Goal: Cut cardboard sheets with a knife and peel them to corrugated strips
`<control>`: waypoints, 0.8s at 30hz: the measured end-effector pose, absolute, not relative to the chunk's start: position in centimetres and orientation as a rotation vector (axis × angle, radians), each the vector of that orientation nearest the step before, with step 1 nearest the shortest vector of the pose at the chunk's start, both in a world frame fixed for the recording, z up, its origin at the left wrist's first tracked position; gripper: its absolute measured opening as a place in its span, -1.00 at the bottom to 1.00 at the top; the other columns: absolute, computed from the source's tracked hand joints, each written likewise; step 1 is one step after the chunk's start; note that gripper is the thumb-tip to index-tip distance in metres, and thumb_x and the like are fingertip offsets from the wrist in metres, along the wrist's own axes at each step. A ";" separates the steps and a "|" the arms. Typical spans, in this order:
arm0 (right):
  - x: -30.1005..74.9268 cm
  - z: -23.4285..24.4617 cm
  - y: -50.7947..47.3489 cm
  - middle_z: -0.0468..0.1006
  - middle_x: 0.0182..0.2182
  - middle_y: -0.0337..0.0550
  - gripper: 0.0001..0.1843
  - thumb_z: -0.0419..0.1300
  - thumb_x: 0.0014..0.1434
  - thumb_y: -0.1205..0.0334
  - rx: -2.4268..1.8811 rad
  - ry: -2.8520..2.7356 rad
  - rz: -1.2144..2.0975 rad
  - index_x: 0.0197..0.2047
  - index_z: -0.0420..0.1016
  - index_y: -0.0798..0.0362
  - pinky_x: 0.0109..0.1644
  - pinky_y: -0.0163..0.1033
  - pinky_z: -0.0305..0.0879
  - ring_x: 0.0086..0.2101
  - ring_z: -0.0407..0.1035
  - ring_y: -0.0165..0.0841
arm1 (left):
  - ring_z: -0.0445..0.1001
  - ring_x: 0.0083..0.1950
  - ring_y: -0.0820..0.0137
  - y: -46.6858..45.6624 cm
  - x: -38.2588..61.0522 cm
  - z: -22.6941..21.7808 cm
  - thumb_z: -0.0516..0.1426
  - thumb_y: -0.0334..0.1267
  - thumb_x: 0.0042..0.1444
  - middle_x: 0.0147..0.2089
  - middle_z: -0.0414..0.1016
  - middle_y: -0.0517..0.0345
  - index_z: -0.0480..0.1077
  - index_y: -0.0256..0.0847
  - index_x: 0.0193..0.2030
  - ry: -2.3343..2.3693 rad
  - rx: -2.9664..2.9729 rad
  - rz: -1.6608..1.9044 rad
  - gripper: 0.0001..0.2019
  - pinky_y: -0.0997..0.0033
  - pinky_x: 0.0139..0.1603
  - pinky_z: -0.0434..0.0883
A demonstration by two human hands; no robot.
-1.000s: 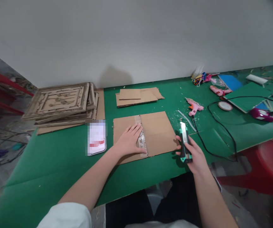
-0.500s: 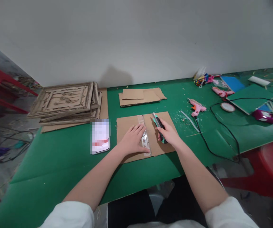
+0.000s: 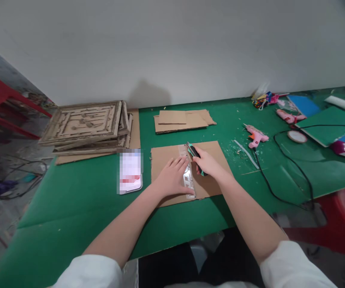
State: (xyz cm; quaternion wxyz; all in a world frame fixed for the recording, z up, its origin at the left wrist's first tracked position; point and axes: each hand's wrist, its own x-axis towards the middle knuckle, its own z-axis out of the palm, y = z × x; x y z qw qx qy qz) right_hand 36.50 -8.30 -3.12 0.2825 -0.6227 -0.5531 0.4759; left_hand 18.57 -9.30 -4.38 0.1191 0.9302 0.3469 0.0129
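Note:
A brown cardboard sheet [image 3: 163, 156] lies flat on the green table in front of me. Across it, roughly front to back, runs a clear plastic ruler [image 3: 188, 181]. My left hand [image 3: 172, 178] presses the ruler down, with fingers spread and thumb near its front end. In my right hand [image 3: 207, 162] is a utility knife [image 3: 194, 152] with black and green handle, its tip at the ruler's right edge near the far end. Whether the blade touches the cardboard I cannot tell.
Left of the cardboard lies a phone [image 3: 130, 172], with stacked cardboard frames [image 3: 85, 124] behind it. Smaller cardboard pieces [image 3: 172, 117] lie toward the wall. At right are a pink glue gun [image 3: 257, 137] with a black cord, a glue stick [image 3: 246, 153] and a tape roll [image 3: 297, 137].
My right hand has brought the knife leftward, from over the cardboard to the ruler's right edge. My left hand stays on the ruler. The whole view has shifted slightly.

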 end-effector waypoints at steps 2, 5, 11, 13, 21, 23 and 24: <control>36.4 -3.1 -8.1 0.33 -0.78 -0.37 -0.40 -0.02 0.08 0.36 -1.685 -1.478 1.282 0.22 0.07 -0.05 -0.71 -0.38 0.10 -0.76 0.28 -0.40 | -0.26 0.35 0.12 -9.3 18.6 -4.4 -0.19 0.48 -0.25 0.36 -0.26 -0.11 -0.25 -0.39 0.31 1.015 2.715 0.042 0.13 0.10 0.28 -0.27; 36.5 -2.9 -7.9 0.39 -0.71 -0.33 -0.43 0.01 0.07 0.36 -1.662 -1.447 1.308 0.18 0.15 -0.04 -0.71 -0.36 0.12 -0.76 0.26 -0.42 | -0.27 0.35 0.12 -9.3 18.6 -4.4 -0.18 0.48 -0.25 0.36 -0.25 -0.10 -0.26 -0.38 0.31 1.016 2.711 0.045 0.13 0.09 0.28 -0.27; 37.4 -2.0 -9.5 0.49 -0.31 -0.20 -0.44 0.06 0.09 0.22 -1.357 -1.018 1.590 0.19 0.10 -0.13 -0.53 -0.25 0.33 -0.62 0.33 -0.46 | -0.27 0.35 0.10 -9.3 18.6 -4.5 -0.17 0.48 -0.25 0.36 -0.23 -0.12 -0.26 -0.37 0.31 1.008 2.696 0.046 0.13 0.07 0.27 -0.26; 37.8 -1.8 -10.7 0.45 -0.14 -0.16 -0.42 0.09 0.07 0.23 -1.136 -0.908 1.692 0.18 0.11 -0.15 -0.37 -0.21 0.38 -0.51 0.36 -0.46 | -0.27 0.35 0.10 -9.3 18.6 -4.5 -0.15 0.47 -0.24 0.36 -0.22 -0.12 -0.27 -0.36 0.31 1.005 2.695 0.052 0.12 0.07 0.27 -0.26; 37.9 -1.8 -13.2 0.39 -0.06 -0.13 -0.33 0.16 0.03 0.27 -0.942 -0.948 1.732 0.21 0.07 -0.10 -0.21 -0.24 0.32 -0.39 0.31 -0.48 | -0.27 0.35 0.12 -9.2 18.6 -4.4 -0.15 0.46 -0.24 0.35 -0.21 -0.14 -0.22 -0.36 0.30 1.004 2.699 0.046 0.10 0.09 0.28 -0.25; 37.7 -2.0 -13.2 0.39 -0.09 -0.14 -0.34 0.15 0.05 0.26 -0.951 -1.005 1.708 0.22 0.06 -0.09 -0.26 -0.26 0.31 -0.40 0.30 -0.48 | -0.27 0.35 0.13 -9.2 18.6 -4.5 -0.15 0.46 -0.23 0.35 -0.22 -0.14 -0.22 -0.37 0.30 1.003 2.710 0.051 0.10 0.09 0.28 -0.25; 37.7 -2.1 -13.2 0.39 -0.10 -0.14 -0.34 0.14 0.06 0.26 -0.960 -1.033 1.697 0.22 0.05 -0.08 -0.28 -0.27 0.31 -0.41 0.30 -0.48 | -0.28 0.35 0.12 -9.2 18.6 -4.5 -0.15 0.46 -0.23 0.35 -0.22 -0.14 -0.23 -0.36 0.30 1.002 2.716 0.053 0.10 0.08 0.28 -0.25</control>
